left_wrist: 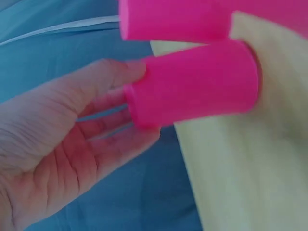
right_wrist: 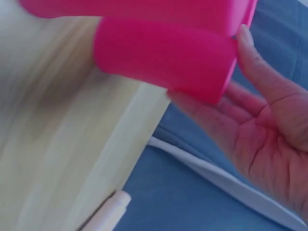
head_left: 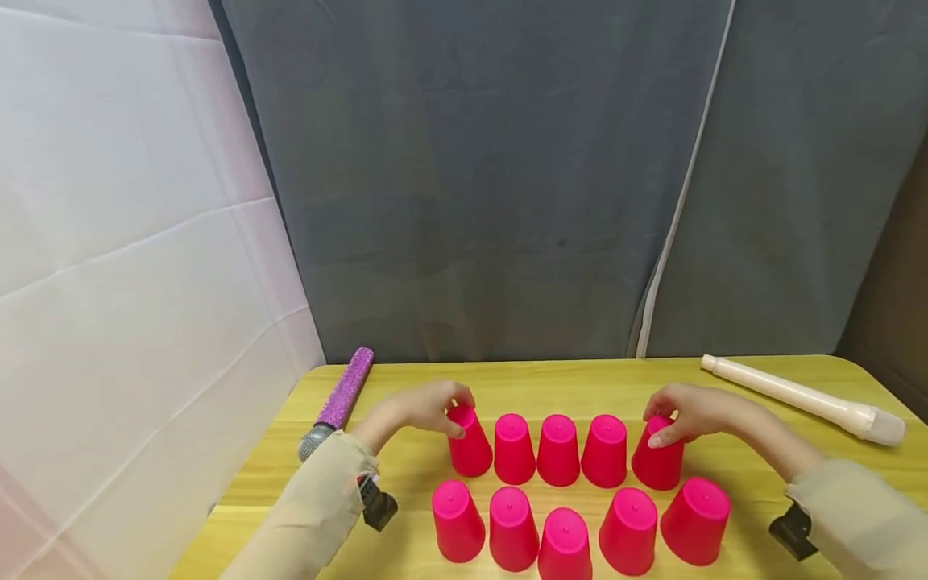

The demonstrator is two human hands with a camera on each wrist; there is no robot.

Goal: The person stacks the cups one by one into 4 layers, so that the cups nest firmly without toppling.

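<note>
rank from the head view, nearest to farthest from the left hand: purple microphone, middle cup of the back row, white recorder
From the left hand:
1. purple microphone, just to its left.
2. middle back-row cup, to its right.
3. white recorder, at the table's far right edge.

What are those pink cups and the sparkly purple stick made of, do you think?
The upside-down pink cups look like smooth moulded plastic: even colour, soft sheen, a moulding dot on each base. The purple glittery microphone seems to have a glitter-coated handle, which sparkles, and a grey mesh head, probably metal.
</note>
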